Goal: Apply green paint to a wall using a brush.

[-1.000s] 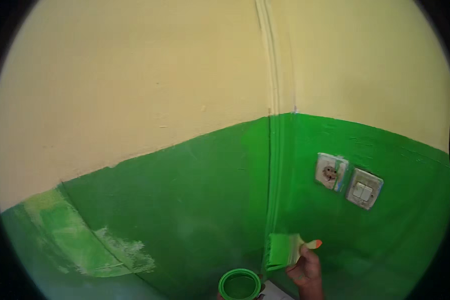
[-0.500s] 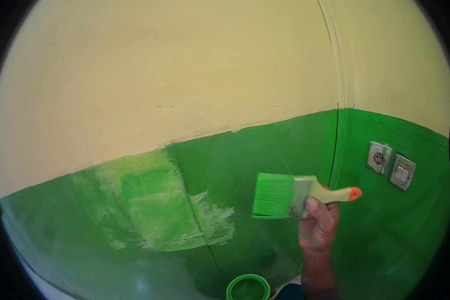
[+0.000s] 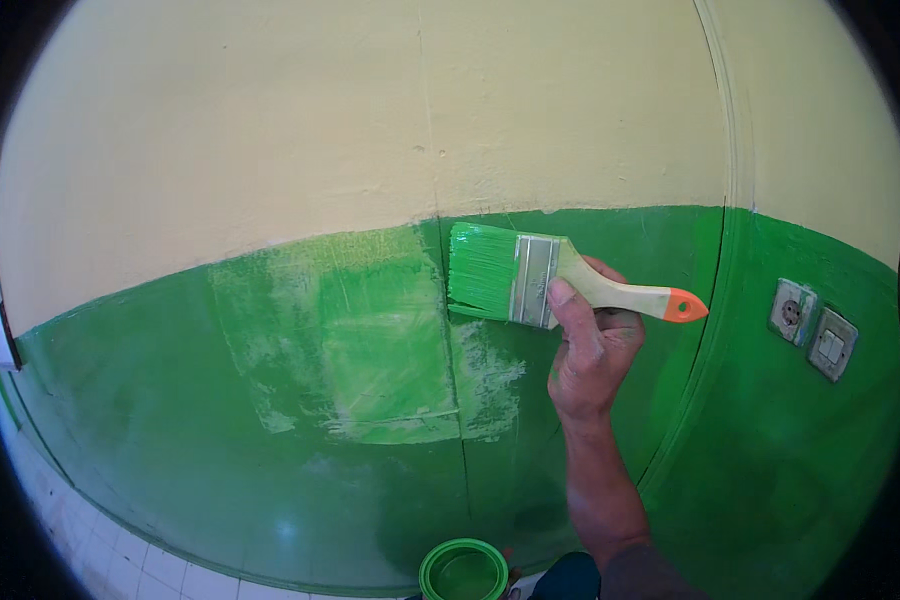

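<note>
My right hand (image 3: 595, 350) grips a wide flat paintbrush (image 3: 620, 290) by its pale wooden handle, thumb near the metal ferrule. Bright green paint coats the bristles, which point left in front of the wall's upper green edge; whether they touch it I cannot tell. Left of the brush lies a patch of lighter, streaky green (image 3: 385, 340) with pale scraped borders. At the bottom edge, an open can of green paint (image 3: 464, 545) shows its round rim. My left hand (image 3: 515, 577) appears only as a sliver of fingers closed against the can's right side; the rest is hidden.
The wall is cream above (image 3: 270, 120) and green below (image 3: 200, 400). A vertical trim strip (image 3: 725, 100) runs down at the corner. Right of it sit a power socket (image 3: 792, 311) and a light switch (image 3: 832, 345). White floor tiles (image 3: 160, 568) show at lower left.
My right hand has lifted the paintbrush up and slightly left, toward the lighter patch. The view has shifted, so the wall features and the paint can sit differently and more floor shows.
</note>
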Demonstrator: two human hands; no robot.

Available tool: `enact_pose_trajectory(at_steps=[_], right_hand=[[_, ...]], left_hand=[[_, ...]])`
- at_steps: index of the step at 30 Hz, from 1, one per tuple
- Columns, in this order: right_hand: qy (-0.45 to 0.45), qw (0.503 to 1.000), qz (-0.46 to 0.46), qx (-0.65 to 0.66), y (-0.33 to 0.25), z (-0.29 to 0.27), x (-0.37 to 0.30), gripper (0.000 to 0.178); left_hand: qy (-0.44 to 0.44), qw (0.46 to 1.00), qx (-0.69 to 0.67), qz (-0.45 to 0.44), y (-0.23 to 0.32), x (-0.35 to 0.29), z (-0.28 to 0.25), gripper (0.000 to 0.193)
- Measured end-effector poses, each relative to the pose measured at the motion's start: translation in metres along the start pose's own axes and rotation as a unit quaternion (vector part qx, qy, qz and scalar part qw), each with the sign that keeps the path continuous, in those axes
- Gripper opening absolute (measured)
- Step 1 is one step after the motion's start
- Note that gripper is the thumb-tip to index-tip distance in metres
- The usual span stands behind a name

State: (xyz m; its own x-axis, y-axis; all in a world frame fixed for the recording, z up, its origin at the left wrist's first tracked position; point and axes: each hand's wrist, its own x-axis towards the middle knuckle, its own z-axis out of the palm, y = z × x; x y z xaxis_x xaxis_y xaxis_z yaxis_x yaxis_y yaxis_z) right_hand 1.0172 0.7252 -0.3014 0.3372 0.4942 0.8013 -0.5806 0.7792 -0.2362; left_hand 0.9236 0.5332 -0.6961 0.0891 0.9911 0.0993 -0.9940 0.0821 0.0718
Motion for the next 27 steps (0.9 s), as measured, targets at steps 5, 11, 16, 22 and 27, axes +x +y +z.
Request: enact_pose_trajectory(at_steps=[5, 11, 16, 22, 27], right_hand=[[-0.006, 1.000, -0.010, -0.002, 0.007, 0.006, -0.001, 0.030], [0.003, 1.000, -0.006, -0.016, 0.011, 0.005, -0.003, 0.030], [0.004, 1.000, -0.001, -0.008, 0.008, 0.000, -0.006, 0.031], [0.027, 1.000, 0.007, 0.014, 0.000, -0.015, -0.011, 0.030], [0.012, 0.998, -0.055, -0.015, -0.009, -0.031, -0.026, 0.042]], left_hand=[[0.057, 0.998, -0.024, 0.031, 0.018, -0.014, 0.009, 0.072], [0.126, 0.991, -0.020, 0.043, 0.045, -0.027, -0.008, 0.079], [0.061, 0.971, 0.209, 0.102, 0.043, -0.031, -0.010, 0.086], [0.062, 0.996, 0.047, 0.038, 0.048, -0.028, -0.013, 0.085], [0.046, 0.998, -0.026, 0.033, 0.041, -0.031, -0.007, 0.087]])
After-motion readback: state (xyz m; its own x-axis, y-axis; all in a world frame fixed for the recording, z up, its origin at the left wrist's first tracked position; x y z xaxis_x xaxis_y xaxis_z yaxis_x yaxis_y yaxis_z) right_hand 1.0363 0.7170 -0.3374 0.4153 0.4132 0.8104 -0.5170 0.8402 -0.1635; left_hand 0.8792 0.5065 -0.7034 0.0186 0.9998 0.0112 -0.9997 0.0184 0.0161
